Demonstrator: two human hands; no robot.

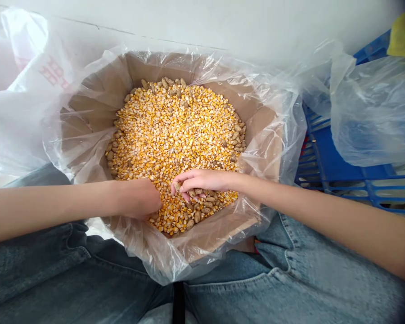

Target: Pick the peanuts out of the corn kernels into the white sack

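Yellow corn (168,135) buries fingers of left hand (138,198), grip unclear; right hand (202,181) pinches peanut (177,186).

Head-worn view, facing forward and down, close above cardboard box (253,101).

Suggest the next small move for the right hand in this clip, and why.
Probably lift the unshelled peanut out of the dried corn kernels: the right hand seems to pinch it at the fingertips, just above the kernels. The left hand is pressed into the pile, inside the plastic-lined cardboard box.
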